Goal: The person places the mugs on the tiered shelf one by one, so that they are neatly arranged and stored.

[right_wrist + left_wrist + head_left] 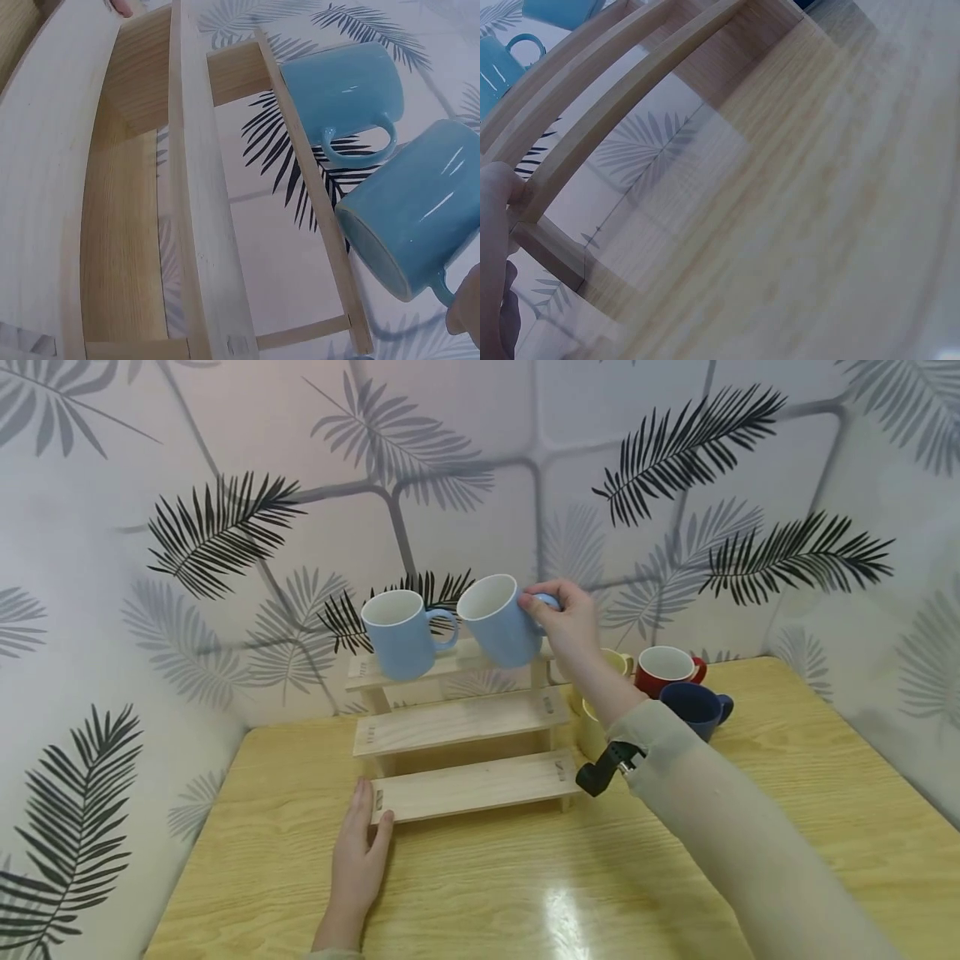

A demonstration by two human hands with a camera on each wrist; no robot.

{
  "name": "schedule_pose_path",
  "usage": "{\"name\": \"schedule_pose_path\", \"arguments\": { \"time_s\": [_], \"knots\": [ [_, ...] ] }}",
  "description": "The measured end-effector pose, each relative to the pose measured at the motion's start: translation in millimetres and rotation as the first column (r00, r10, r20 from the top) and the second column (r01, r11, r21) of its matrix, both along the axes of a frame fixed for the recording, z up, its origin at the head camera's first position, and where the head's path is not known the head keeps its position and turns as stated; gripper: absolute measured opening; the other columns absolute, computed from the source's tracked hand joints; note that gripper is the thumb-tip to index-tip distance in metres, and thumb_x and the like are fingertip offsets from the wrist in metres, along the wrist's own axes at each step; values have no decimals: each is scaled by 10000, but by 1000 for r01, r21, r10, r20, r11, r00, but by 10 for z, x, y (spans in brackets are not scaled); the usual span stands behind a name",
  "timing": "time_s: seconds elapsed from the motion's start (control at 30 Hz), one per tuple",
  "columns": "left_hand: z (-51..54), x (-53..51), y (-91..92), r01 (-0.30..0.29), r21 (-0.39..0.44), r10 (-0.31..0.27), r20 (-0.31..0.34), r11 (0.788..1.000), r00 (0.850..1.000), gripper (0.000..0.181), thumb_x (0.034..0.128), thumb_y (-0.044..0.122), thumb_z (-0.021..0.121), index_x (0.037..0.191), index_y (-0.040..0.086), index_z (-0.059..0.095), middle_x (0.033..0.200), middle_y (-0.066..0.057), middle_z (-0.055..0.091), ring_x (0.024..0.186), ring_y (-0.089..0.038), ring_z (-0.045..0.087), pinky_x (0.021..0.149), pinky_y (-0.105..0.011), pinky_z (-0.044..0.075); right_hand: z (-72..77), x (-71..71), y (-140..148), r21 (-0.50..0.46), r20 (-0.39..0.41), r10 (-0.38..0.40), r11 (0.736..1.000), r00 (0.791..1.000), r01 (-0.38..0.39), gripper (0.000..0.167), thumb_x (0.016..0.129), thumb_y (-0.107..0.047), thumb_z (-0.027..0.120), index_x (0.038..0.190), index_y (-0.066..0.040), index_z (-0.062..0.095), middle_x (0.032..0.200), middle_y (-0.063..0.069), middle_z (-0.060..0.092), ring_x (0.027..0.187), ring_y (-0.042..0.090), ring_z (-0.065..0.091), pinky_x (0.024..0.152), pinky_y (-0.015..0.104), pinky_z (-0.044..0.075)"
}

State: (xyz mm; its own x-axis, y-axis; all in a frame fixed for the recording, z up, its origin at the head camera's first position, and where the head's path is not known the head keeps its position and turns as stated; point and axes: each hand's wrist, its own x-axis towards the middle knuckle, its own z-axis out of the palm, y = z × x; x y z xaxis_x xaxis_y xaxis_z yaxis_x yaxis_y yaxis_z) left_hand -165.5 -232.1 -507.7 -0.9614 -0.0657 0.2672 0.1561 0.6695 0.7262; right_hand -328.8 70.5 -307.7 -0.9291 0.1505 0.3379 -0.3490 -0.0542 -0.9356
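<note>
Altogether, two light blue mugs were at the top of one wooden rack (461, 722), which had three shelves and stood on the counter (465, 897). The first mug (403, 642) sat upright at the left of the top shelf, its handle turned right. The second mug (504, 628) was tilted beside it, just apart from that handle, its base by the top shelf; whether it touched the board I could not tell. The right hand (567, 614) had its fingers pinching this second mug's handle. The left hand (358, 856) rested against the bottom shelf's left end, its fingers straight along the side, thumb spread away from them at the front edge. Right of the rack stood one red mug (660, 670) and one dark blue mug (695, 714). Yellow mugs (591, 735) showed around the right forearm, apparently two, partly hidden. Small dark marks at the shelf ends were too blurred to read.
</note>
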Motion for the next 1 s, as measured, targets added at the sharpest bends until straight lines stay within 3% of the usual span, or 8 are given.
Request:
{"name": "schedule_pose_path", "arguments": {
  "time_s": [0.4,0.7,0.9,1.0],
  "knots": [
    [-19,9,14,-7,10,7,0,1000,1000,651,1017,419,413,1523,70,198,1584,-79,141,1438,-259,127,1139,-504,143,-5,-140,-102,38,54,-26,999,998,24,212,871,-193,718,998,-36,654,1018,48,617,904,132,557,756,307,469],
    [-12,-18,4,4,7,-4,-6,1000,1000,642,1022,399,412,1526,73,182,1585,-86,132,1439,-272,118,1137,-515,141,-6,-299,19,30,55,57,998,997,-58,135,901,-130,677,967,-21,633,946,25,621,871,92,530,765,214,440],
    [-17,-7,2,5,10,-5,-9,1000,1000,637,1022,397,414,1529,94,174,1586,-64,124,1439,-269,120,1138,-509,141,-85,-356,105,41,68,71,996,995,-74,95,923,-135,648,936,-47,614,989,27,612,896,98,524,772,223,421],
    [-22,-5,2,1,6,-1,-5,1000,1000,638,1022,403,410,1530,97,174,1587,-36,114,1440,-255,118,1141,-498,141,-122,-370,143,46,79,75,996,994,-79,93,928,-139,640,944,-51,613,982,28,603,869,102,514,795,283,422]
  ]
}}
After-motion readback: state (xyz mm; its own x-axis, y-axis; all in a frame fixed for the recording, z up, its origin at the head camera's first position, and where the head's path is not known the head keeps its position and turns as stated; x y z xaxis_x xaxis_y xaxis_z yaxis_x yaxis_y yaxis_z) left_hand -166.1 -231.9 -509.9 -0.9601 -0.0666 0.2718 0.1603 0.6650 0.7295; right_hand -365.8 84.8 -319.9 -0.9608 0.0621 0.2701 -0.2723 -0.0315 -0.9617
